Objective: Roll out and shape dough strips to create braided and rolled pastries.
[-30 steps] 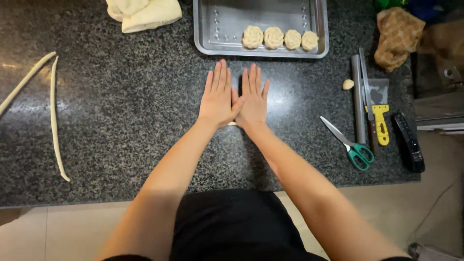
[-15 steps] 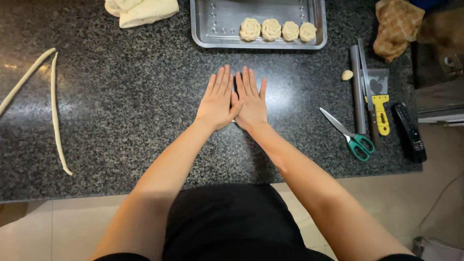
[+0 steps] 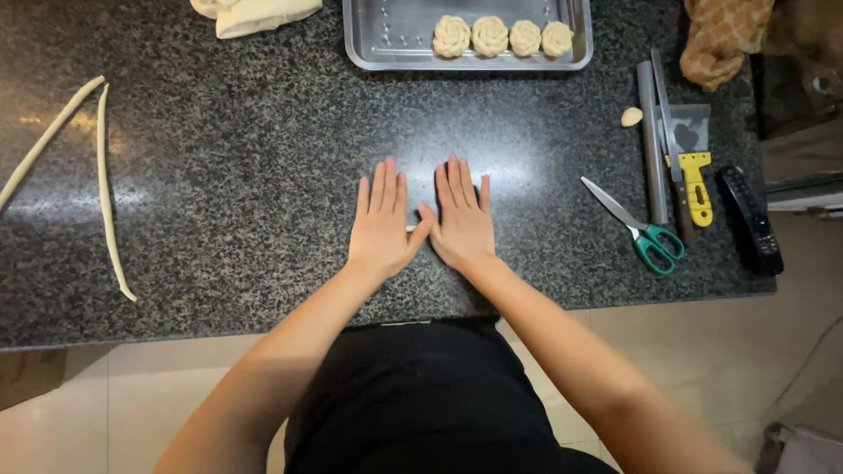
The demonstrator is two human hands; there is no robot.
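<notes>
A: Figure: both hands lie flat, palms down, on the dark speckled surface (image 3: 219, 175). Which parts are hidden or hard to read?

B: Between the left hand (image 3: 379, 226) and the right hand (image 3: 460, 221) only a small pale tip of a dough piece (image 3: 410, 228) shows at the thumbs; the rest lies under the palms, so its length cannot be told. The folded cloth (image 3: 255, 13) at top left and the metal tray (image 3: 378, 39) are cut off by the upper edge. The tray holds four rose-shaped dough pieces (image 3: 507, 37) in a row.

A: State of the fingers?

B: Extended, straight and close together on each hand, gripping nothing; they press flat on the surface, thumbs almost meeting.

A: What lies around?

B: Two thin dough ropes (image 3: 104, 189) far left; at right, green-handled scissors (image 3: 639, 228), a metal rod (image 3: 652, 145), a yellow-handled scraper (image 3: 694, 180), a small dough lump (image 3: 631, 116) and a black remote (image 3: 749, 219). A patterned cloth (image 3: 724, 39) at top right is partly out of frame.

A: Change from the earlier frames?

B: The hands were pressed side by side; now they have parted slightly, with a gap between the index fingers. The other things lie as they did.
</notes>
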